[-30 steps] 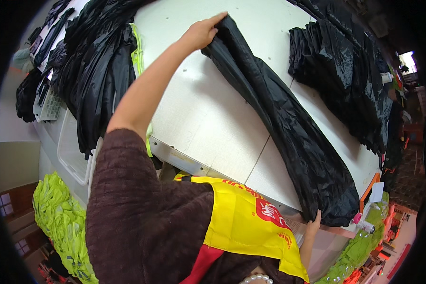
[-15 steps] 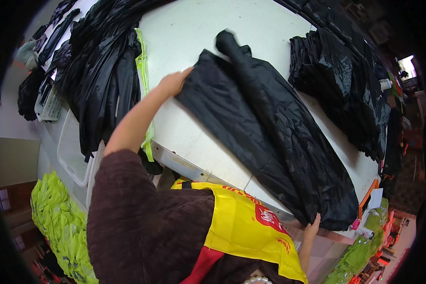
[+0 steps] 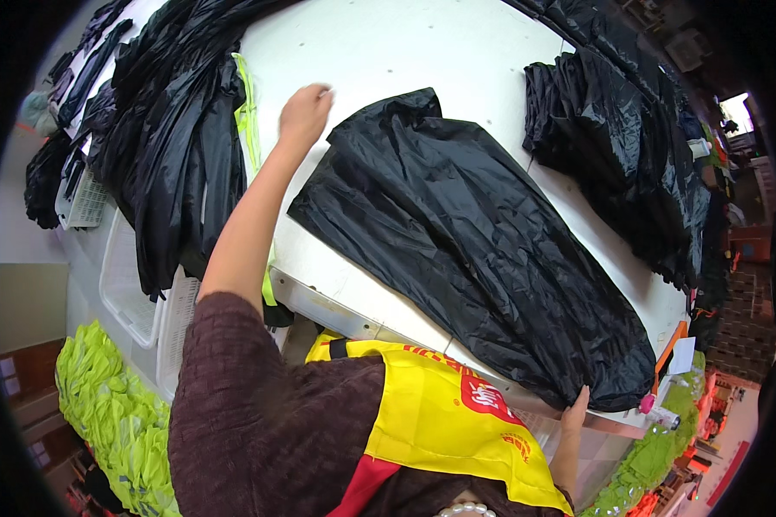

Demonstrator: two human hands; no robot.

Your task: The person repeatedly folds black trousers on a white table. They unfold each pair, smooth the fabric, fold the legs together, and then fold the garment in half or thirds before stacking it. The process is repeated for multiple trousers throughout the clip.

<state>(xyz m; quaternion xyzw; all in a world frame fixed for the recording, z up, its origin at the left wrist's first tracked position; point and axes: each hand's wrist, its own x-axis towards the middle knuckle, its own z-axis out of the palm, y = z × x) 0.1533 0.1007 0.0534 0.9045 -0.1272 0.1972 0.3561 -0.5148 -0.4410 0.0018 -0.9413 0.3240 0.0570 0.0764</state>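
Left hand (image 3: pixel 304 112) loosely clenched above bare white table (image 3: pixel 388 52); right hand (image 3: pixel 575 412) pinching black garment (image 3: pixel 474 241) at table's near edge.

Broad white flat worktop (image 3: pixel 422 60) with small holes and a metal front edge. White perforated plastic crates (image 3: pixel 129 276) stand below its left side. Heaps of fluorescent yellow-green fabric (image 3: pixel 112 414) lie on the floor at lower left and lower right. A bright window opening (image 3: pixel 736 110) shows at far right.
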